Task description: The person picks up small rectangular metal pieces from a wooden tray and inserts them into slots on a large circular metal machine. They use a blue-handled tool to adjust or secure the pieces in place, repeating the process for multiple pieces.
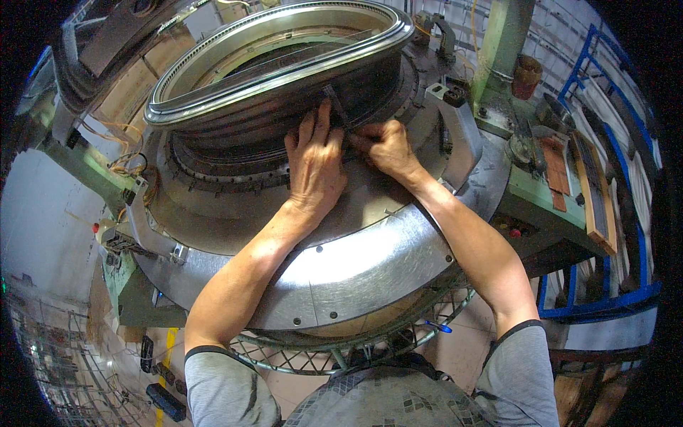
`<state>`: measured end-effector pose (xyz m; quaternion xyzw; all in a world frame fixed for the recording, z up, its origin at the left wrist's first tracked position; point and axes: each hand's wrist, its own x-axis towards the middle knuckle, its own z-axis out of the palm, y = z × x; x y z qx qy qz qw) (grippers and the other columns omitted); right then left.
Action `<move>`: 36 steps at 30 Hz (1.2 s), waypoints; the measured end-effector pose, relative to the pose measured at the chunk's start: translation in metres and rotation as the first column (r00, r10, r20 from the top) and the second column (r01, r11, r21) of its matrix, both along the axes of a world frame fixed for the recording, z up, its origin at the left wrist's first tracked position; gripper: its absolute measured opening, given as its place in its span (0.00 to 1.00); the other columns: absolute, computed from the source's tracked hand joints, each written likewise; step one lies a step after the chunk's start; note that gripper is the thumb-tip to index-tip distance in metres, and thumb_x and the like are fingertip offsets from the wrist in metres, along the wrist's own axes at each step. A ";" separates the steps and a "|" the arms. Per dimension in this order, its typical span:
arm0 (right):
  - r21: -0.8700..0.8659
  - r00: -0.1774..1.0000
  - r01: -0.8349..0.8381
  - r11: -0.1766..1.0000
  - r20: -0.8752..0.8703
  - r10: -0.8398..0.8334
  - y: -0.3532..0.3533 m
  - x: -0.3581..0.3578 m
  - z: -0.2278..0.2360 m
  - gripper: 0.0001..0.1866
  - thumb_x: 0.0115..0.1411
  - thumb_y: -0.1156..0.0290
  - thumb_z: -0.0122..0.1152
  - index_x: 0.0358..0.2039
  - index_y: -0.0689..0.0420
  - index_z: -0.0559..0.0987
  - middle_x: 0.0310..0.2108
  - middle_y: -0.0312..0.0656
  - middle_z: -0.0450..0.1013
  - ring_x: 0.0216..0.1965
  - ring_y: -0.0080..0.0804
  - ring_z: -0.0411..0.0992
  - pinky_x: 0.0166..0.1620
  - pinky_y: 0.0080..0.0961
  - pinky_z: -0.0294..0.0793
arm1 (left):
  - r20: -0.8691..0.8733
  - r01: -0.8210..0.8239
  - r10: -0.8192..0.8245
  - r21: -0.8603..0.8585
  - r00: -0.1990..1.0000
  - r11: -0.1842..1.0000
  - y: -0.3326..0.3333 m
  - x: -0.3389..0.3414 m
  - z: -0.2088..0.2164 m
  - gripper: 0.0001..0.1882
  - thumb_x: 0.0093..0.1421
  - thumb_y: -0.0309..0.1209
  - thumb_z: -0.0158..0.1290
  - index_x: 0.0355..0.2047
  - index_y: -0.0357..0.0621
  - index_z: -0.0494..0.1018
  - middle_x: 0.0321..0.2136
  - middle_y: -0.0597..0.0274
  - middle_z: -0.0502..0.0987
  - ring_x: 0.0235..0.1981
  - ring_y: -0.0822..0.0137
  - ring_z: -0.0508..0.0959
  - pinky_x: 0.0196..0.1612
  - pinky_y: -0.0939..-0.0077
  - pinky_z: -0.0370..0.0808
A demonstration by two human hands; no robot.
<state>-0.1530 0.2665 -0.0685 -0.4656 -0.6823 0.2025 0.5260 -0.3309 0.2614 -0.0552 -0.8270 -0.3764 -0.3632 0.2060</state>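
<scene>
The left hand (314, 167) lay flat, fingers spread, on the dark needle cylinder (284, 117) of a circular knitting machine, below its shiny metal ring (213, 96). Just beside it, the right hand (384, 148) pinched a small part (336, 99) against the cylinder.

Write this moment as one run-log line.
left hand: flat on machine cylinder | right hand: pinching small part beside it | cover plate: below
</scene>
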 end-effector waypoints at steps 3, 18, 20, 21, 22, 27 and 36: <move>-0.011 1.000 -0.017 1.000 -0.017 0.017 -0.001 0.000 0.002 0.09 0.58 0.70 0.67 0.32 0.64 0.85 0.21 0.33 0.77 0.24 0.17 0.69 0.28 0.23 0.71 | -0.012 -0.008 0.008 0.000 1.000 1.000 0.000 0.000 0.001 0.29 0.34 0.23 0.64 0.42 0.40 0.76 0.68 0.49 0.60 0.62 0.47 0.64 0.55 0.47 0.64; -0.019 0.998 -0.029 0.999 -0.049 0.028 -0.001 -0.001 -0.001 0.07 0.58 0.72 0.66 0.32 0.63 0.86 0.21 0.32 0.77 0.23 0.17 0.69 0.28 0.22 0.71 | -0.006 -0.004 0.004 -0.002 1.000 1.000 0.001 0.000 0.000 0.29 0.33 0.23 0.64 0.42 0.40 0.76 0.68 0.50 0.60 0.62 0.48 0.64 0.56 0.45 0.64; -0.027 0.998 -0.028 0.999 -0.049 0.027 -0.001 -0.001 -0.001 0.07 0.59 0.72 0.66 0.32 0.63 0.86 0.20 0.32 0.76 0.23 0.17 0.68 0.27 0.22 0.70 | -0.009 -0.009 0.009 0.007 1.000 1.000 0.001 0.000 0.000 0.28 0.33 0.23 0.64 0.41 0.40 0.76 0.68 0.51 0.60 0.62 0.48 0.64 0.57 0.45 0.63; -0.032 0.998 -0.031 0.999 -0.051 0.030 -0.001 -0.001 -0.001 0.07 0.59 0.72 0.66 0.32 0.63 0.86 0.20 0.32 0.76 0.23 0.17 0.68 0.27 0.22 0.70 | -0.004 -0.006 0.007 0.007 1.000 1.000 0.001 0.000 0.001 0.28 0.33 0.23 0.64 0.41 0.40 0.76 0.68 0.51 0.60 0.62 0.48 0.64 0.57 0.45 0.63; -0.037 0.998 -0.035 0.999 -0.052 0.033 -0.001 -0.001 -0.001 0.07 0.59 0.72 0.66 0.31 0.63 0.86 0.19 0.32 0.75 0.22 0.17 0.68 0.27 0.22 0.70 | 0.000 -0.004 0.004 0.007 1.000 1.000 0.001 0.000 0.001 0.28 0.34 0.23 0.64 0.41 0.40 0.76 0.68 0.51 0.60 0.62 0.48 0.64 0.57 0.45 0.63; -0.007 0.999 -0.022 1.000 -0.023 0.022 0.000 0.000 -0.001 0.08 0.59 0.71 0.66 0.30 0.63 0.85 0.18 0.31 0.74 0.22 0.16 0.67 0.26 0.22 0.68 | -0.015 -0.011 0.011 -0.009 1.000 1.000 -0.001 0.000 0.002 0.27 0.35 0.22 0.63 0.41 0.40 0.77 0.68 0.51 0.60 0.63 0.49 0.64 0.56 0.45 0.63; 0.015 0.998 -0.042 0.999 -0.042 0.043 0.001 0.000 -0.004 0.09 0.60 0.70 0.66 0.29 0.63 0.85 0.17 0.31 0.73 0.20 0.16 0.66 0.24 0.21 0.67 | -0.015 -0.010 0.009 -0.037 1.000 0.999 -0.001 0.000 0.004 0.26 0.37 0.22 0.62 0.42 0.39 0.76 0.69 0.51 0.59 0.63 0.49 0.63 0.56 0.43 0.64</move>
